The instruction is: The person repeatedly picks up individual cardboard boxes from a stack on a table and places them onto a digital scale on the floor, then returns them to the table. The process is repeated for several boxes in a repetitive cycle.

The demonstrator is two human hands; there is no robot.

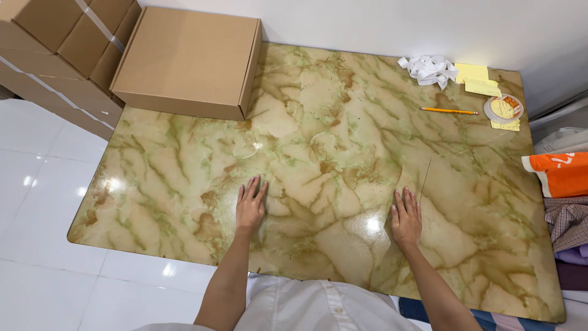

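Marbled green-and-tan counter [318,141] lies under both palms: the left hand [251,205] and the right hand [406,217] rest flat, fingers spread straight, holding nothing. The step looks like pressing or steadying the glossy surface. A thin dark line runs just beyond the right hand's fingertips. Farther off, ahead of the left hand, sits a closed cardboard box [187,61]; well ahead of the right hand lie a pencil [449,111], a tape roll [503,108], yellow notes [474,73] and crumpled white paper [429,68].
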